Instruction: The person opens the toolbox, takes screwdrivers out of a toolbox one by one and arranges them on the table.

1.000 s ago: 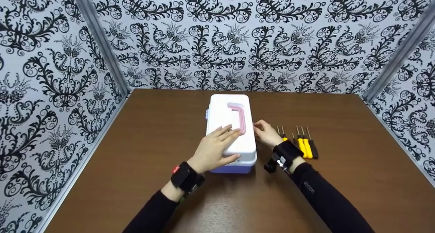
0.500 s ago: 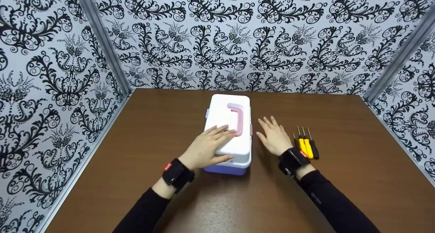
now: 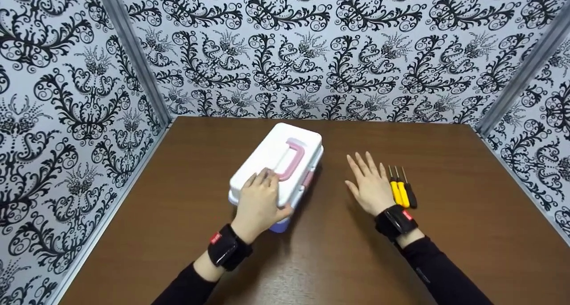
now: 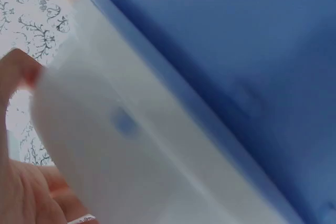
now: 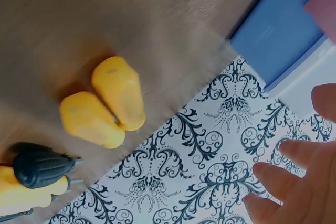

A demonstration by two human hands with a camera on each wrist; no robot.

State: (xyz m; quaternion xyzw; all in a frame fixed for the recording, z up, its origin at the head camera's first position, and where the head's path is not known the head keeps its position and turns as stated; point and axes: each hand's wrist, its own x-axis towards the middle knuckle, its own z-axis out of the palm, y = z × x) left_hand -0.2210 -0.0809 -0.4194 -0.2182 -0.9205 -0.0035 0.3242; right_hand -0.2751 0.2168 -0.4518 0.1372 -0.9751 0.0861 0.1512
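No legible text, label, brand or number on anything in view.

My brown wooden table [image 3: 445, 233] is walled on three sides by panels of black-and-white damask wallpaper [image 3: 311, 51], with grey metal posts [image 3: 133, 55] in the corners.

My left hand [image 3: 258, 202] grips the near end of a closed white box [image 3: 278, 162] with pink handle [image 3: 289, 159] and blue base, lying skewed on the table.
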